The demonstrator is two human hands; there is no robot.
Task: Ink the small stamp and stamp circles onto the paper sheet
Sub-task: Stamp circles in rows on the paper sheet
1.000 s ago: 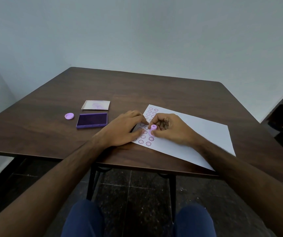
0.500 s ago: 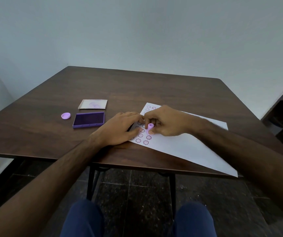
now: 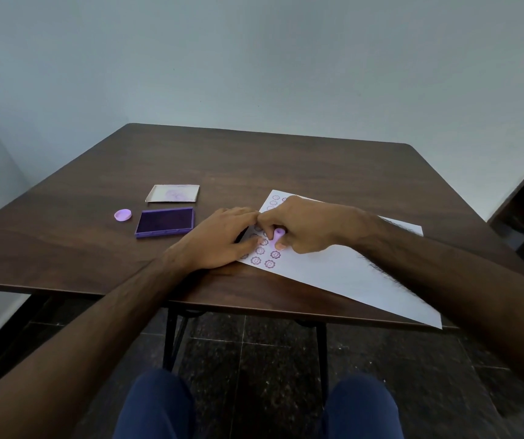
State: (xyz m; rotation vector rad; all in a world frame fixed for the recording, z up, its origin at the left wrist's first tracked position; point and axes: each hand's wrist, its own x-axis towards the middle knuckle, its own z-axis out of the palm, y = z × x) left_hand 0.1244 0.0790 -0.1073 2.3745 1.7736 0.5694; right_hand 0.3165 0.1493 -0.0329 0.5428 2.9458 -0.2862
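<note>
A white paper sheet (image 3: 343,274) lies on the dark wooden table (image 3: 254,166), its left part printed with several purple round marks (image 3: 269,263). My right hand (image 3: 305,226) pinches a small lilac stamp (image 3: 277,235), tilted, its lower end on the paper among the marks. My left hand (image 3: 219,239) lies flat, fingers spread, pressing the sheet's left edge beside the stamp. An open purple ink pad (image 3: 165,222) sits left of my hands.
The ink pad's pale lid (image 3: 173,193) lies behind the pad. A lilac round cap (image 3: 122,215) rests to the pad's left. The paper's near right corner hangs past the table's front edge. My knees show below over a dark tiled floor.
My right hand has moved the stamp slightly farther up the sheet and tilted it. The paper's near right corner has swung out over the table's front edge. The left hand stays pressing the sheet.
</note>
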